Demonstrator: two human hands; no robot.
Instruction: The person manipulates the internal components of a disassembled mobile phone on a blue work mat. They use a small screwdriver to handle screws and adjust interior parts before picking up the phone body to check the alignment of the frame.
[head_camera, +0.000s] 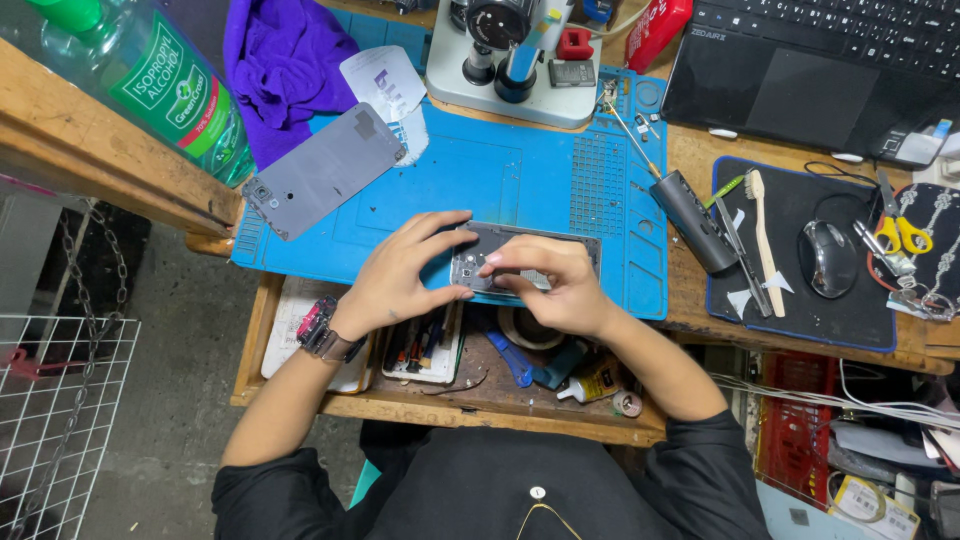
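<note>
Leaning over the bench, a person is working on an opened phone (500, 262) that is lying flat near the front edge of a blue work mat (520, 170). The left hand (400, 275) is curling around the phone's left end, thumb pressing against its near edge and fingers arching over the top, so it is half closed on the device. The right hand (555, 285) is covering the phone's right half, fingers bent and bunched, with the fingertips pressing down on the exposed inside; whether something small is pinched between them I cannot tell, since the knuckles are hiding it. A wristwatch (322, 330) is sitting on the left wrist.

A grey back cover (325, 170) is lying apart on the mat's left side, well away from the hands, with a purple cloth (285, 60) beyond it and a clear bottle with a green label (160, 85) standing on the raised wooden shelf at the left. A microscope base (510, 70) is resting at the mat's far edge. To the right, a dark cylindrical holder (695, 220) is lying on its side just beside a black pad (800, 320), where a toothbrush (765, 240), a mouse (828, 258) and yellow-handled scissors (903, 230) are resting. A laptop (810, 70) is sitting open behind them. Below the mat, an open drawer (470, 400) is showing small tools and a glue bottle (590, 385).
</note>
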